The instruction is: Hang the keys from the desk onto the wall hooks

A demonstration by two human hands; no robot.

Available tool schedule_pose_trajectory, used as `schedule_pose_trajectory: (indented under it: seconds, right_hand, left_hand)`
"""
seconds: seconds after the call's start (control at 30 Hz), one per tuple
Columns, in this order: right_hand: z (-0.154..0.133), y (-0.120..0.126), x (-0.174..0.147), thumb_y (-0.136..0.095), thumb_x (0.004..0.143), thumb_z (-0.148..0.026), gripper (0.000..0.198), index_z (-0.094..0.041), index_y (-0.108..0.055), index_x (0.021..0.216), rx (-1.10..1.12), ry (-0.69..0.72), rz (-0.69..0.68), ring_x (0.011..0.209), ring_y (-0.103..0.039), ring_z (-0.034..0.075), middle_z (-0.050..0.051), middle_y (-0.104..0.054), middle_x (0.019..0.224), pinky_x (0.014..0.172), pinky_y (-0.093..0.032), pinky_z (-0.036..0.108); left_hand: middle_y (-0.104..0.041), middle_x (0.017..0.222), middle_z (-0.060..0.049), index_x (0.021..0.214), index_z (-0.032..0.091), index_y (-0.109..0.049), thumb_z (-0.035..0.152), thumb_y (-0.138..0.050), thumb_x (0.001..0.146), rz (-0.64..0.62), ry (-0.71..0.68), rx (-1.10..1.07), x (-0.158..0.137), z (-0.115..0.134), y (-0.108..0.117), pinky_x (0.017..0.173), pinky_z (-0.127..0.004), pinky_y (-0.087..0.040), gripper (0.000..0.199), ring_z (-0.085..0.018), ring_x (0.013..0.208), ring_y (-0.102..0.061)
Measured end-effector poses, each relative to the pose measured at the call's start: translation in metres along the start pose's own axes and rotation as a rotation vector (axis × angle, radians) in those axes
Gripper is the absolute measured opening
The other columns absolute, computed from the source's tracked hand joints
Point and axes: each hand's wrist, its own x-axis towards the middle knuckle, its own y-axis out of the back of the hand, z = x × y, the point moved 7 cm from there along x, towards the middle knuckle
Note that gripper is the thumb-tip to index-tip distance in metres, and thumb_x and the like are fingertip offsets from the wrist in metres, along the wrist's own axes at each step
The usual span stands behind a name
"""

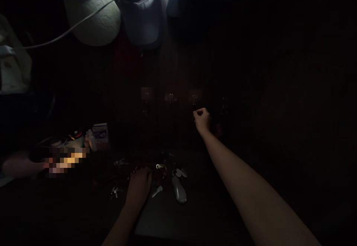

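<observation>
My right hand [202, 120] is raised at the dark wall, thumb and fingers closed in a pinch just below a small metal hook [194, 97]. Something small and dark hangs between hook and fingertips, too dim to name. Lower down, my left hand [140, 181] rests on the dark tabletop with its fingers curled down over a heap of reddish patterned cord [160, 177]; what they hold is hidden. Around it lie a loose key [157, 191], a bunch of keys [115, 192], more keys [120, 162] and a grey oval fob [179, 191] with keys attached.
Two more hooks [171, 97] [147, 95] and some dim hanging keys [224, 106] are on the wall. Caps [95, 19] and a visor [143, 22] hang above, with a white cable [75, 26]. A small box [100, 136] and bottles [90, 140] stand left.
</observation>
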Motion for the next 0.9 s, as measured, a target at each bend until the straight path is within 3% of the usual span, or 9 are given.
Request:
schedule_pose_trajectory:
  seconds: [0.27, 0.53, 0.7, 0.9]
  right_hand:
    - [0.039, -0.013, -0.03, -0.053, 0.066, -0.024, 0.005, -0.021, -0.056, 0.068, 0.077, -0.027, -0.129, 0.066, -0.055, 0.017, 0.001, -0.062, 0.069, 0.065, -0.04, 0.028]
    - [0.077, -0.019, -0.083, -0.055, 0.061, -0.024, 0.006, -0.021, -0.057, 0.065, 0.216, -0.104, -0.327, 0.066, -0.055, 0.017, -0.002, -0.06, 0.064, 0.068, -0.041, 0.029]
    - [0.089, -0.018, -0.123, -0.057, 0.06, -0.028, 0.008, -0.022, -0.06, 0.064, 0.327, -0.153, -0.465, 0.067, -0.056, 0.017, -0.002, -0.062, 0.065, 0.068, -0.041, 0.03]
    - [0.093, -0.01, -0.158, -0.06, 0.058, -0.028, 0.007, -0.023, -0.063, 0.06, 0.369, -0.222, -0.536, 0.069, -0.056, 0.019, -0.001, -0.063, 0.065, 0.072, -0.041, 0.033]
  left_hand:
    - [-0.065, 0.086, -0.007, 0.088, 0.018, -0.06, 0.02, -0.038, 0.086, -0.015, 0.02, 0.015, 0.0, 0.002, 0.003, 0.075, -0.03, -0.037, 0.021, -0.019, 0.085, -0.059]
    - [-0.064, 0.089, -0.007, 0.089, 0.018, -0.059, 0.022, -0.036, 0.087, -0.02, 0.019, 0.043, -0.001, 0.0, -0.001, 0.077, -0.031, -0.037, 0.023, -0.019, 0.086, -0.059]
    - [-0.065, 0.089, -0.006, 0.09, 0.019, -0.058, 0.021, -0.038, 0.086, 0.012, 0.017, 0.042, -0.002, 0.001, 0.001, 0.078, -0.032, -0.037, 0.021, -0.019, 0.087, -0.059]
    - [-0.065, 0.091, -0.007, 0.089, 0.019, -0.058, 0.021, -0.038, 0.086, -0.008, 0.032, 0.023, -0.001, 0.002, 0.002, 0.079, -0.032, -0.038, 0.02, -0.019, 0.088, -0.059]
